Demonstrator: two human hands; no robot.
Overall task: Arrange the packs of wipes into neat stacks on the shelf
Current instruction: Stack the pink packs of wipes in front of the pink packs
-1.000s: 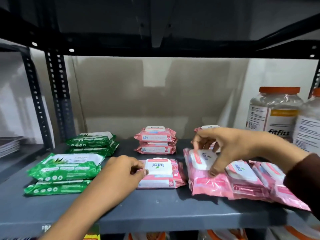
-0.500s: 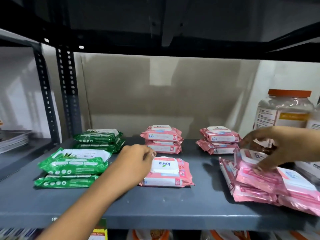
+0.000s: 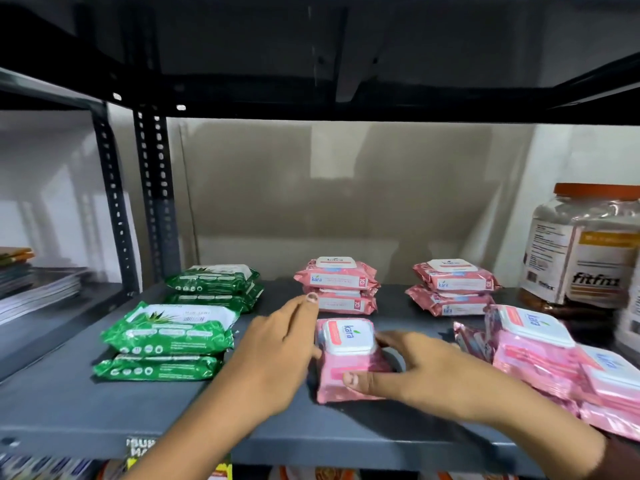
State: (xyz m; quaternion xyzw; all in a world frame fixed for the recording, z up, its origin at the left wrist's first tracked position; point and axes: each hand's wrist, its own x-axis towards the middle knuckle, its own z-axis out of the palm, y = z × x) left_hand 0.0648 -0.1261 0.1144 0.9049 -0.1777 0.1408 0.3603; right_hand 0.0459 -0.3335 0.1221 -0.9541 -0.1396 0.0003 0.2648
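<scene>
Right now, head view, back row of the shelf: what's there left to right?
green wipes stack → pink wipes stack → second pink wipes stack → orange-lidded jar

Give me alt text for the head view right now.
Both hands, left hand and right hand, flank a pink pack at the front of a grey shelf. Green stacks sit left, two pink stacks behind, a loose pink pile right, beside a jar.

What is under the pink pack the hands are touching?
Another pink pack seems to lie under the top pink pack, on the grey shelf. Both hands cover its sides, so that's unclear.
</scene>
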